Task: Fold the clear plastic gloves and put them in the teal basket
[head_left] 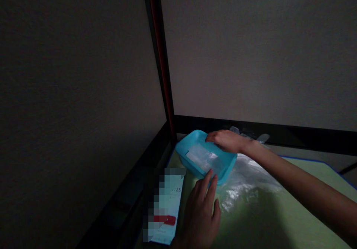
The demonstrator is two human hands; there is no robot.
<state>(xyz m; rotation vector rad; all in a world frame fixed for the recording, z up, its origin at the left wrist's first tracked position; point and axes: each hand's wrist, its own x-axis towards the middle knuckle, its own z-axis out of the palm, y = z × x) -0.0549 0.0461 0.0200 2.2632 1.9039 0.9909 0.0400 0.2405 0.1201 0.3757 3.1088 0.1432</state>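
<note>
A light-blue plastic tray (182, 156) sits near the corner of the mat, slightly turned. Inside lie flat clear plastic packets (199, 156) with a whitish sheet or label. My right hand (227, 140) reaches in from the right and is closed over the tray's far rim, fingers bent down inside; its thumb is hidden. At the near rim, my left hand (203, 208) has its fingers stretched out and apart, with the fingertips against the tray's edge. Crumpled clear plastic film (242, 182) lies right of the tray, partly beneath my right forearm.
A lit phone-like screen (167, 208), partly blurred out, lies left of my left hand. Small clear plastic pieces (247, 133) are by the back wall. The green mat (304, 189) has a blue edge. Walls and a dark post (158, 37) close off the left and back.
</note>
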